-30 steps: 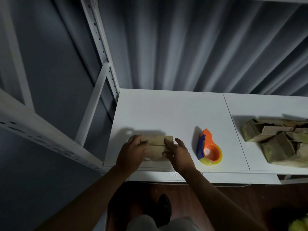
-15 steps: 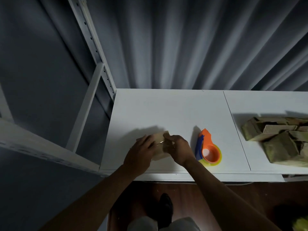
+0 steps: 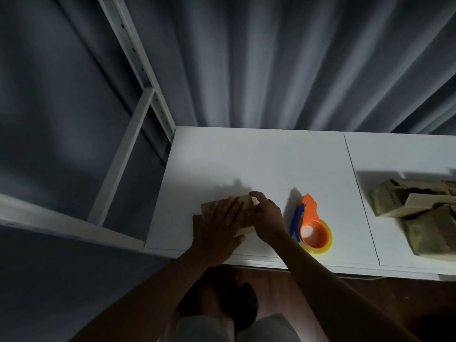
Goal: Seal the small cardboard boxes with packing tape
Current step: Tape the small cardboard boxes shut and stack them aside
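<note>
Near the front edge of the white table (image 3: 259, 154), at about six o'clock in my head view, I see both hands on a small cardboard box (image 3: 244, 201). My left hand (image 3: 219, 225) lies flat across the top of it, fingers straight and spread, pressing down and covering most of the upper face. My right hand (image 3: 267, 218) sits at the box's right end, fingers curled, with thumb and forefinger pinching the far right corner. The box rests on the table, turned a little askew, and a loose brown flap shows at its left side, at about nine o'clock from the left hand; most of the box is hidden beneath the palms, so I cannot tell how its top seam lies.

Just beside the right hand, at three o'clock, lies the tape dispenser (image 3: 311, 218), orange with a blue handle, holding a roll of clear yellowish tape, apart from the wrist. Well beyond it, at the table's right end, sits a pile of flattened cardboard boxes (image 3: 417, 218), partly cut off by the frame. At ten o'clock stands a white metal shelving frame (image 3: 138, 70), and a grey pleated curtain (image 3: 271, 58) hangs behind the table at twelve o'clock.
</note>
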